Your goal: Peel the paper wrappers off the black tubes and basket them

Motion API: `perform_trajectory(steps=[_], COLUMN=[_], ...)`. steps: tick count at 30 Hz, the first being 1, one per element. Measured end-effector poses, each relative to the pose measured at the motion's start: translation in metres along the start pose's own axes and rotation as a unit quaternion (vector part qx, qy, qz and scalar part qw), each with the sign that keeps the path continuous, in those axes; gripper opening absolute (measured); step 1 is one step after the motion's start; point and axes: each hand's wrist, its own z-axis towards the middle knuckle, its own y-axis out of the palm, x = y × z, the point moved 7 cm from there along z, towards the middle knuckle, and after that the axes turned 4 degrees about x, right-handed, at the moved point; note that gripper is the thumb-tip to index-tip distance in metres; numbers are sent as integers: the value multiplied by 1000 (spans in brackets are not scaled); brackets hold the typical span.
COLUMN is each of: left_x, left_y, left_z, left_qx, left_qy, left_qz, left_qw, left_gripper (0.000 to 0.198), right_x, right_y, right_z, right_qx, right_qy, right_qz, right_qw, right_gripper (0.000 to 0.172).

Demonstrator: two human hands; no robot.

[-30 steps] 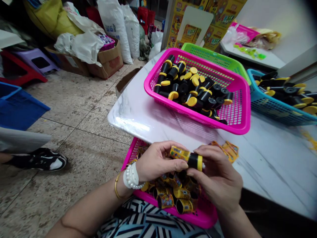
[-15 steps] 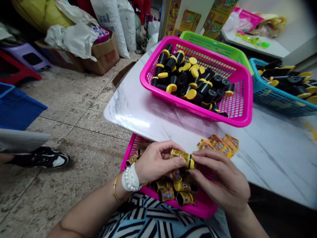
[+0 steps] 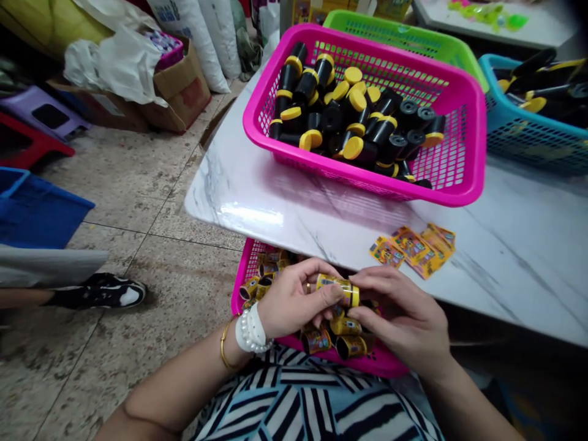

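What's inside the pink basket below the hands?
The pink basket holds a heap of labelled yellow-and-black tubes. The left hand and right hand cover its middle, so the tubes there and the basket floor cannot be seen.

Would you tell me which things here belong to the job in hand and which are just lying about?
In use: left hand, right hand, the wrapped cylinder held, wrapped cylinders in the lower pink basket, loose yellow wrappers, capped black cylinders in the upper pink basket.

Lying about: green basket, cardboard box, purple stool.
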Motion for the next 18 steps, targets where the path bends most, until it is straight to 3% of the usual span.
perform_trajectory(steps=[2, 4, 7, 9, 11, 12, 15, 18], left_x=[2, 11, 21, 19, 14, 10, -8, -23], left_y=[-2, -4, 2, 7, 7, 4, -9, -7], left_z=[-1, -6, -21, -26, -24, -21, -13, -12], left_qx=[10, 50, 94, 84, 81, 89, 90, 21], left_qy=[60, 177, 330, 356, 323, 285, 118, -9], left_qz=[32, 114, 217, 241, 260, 264, 208, 103], left_qw=[998, 976, 914, 899, 906, 917, 967, 994], left_gripper=[31, 25, 20, 20, 30, 37, 48, 41], right_x=[-5, 1, 26, 40, 47, 47, 38, 28], right_y=[0, 3, 17, 31, 40, 39, 27, 24], right_z=[-3, -9, -26, -41, -51, -53, -46, -42], right_qx=[30, 65, 84, 64, 50, 60, 97, 56], right_qy=[-26, 15, 188, 308, 374, 375, 287, 198], right_qz=[-30, 11, 147, 211, 242, 243, 197, 150], right_qw=[999, 998, 967, 925, 894, 892, 932, 967], right_gripper=[37, 36, 23, 18, 23, 26, 26, 29])
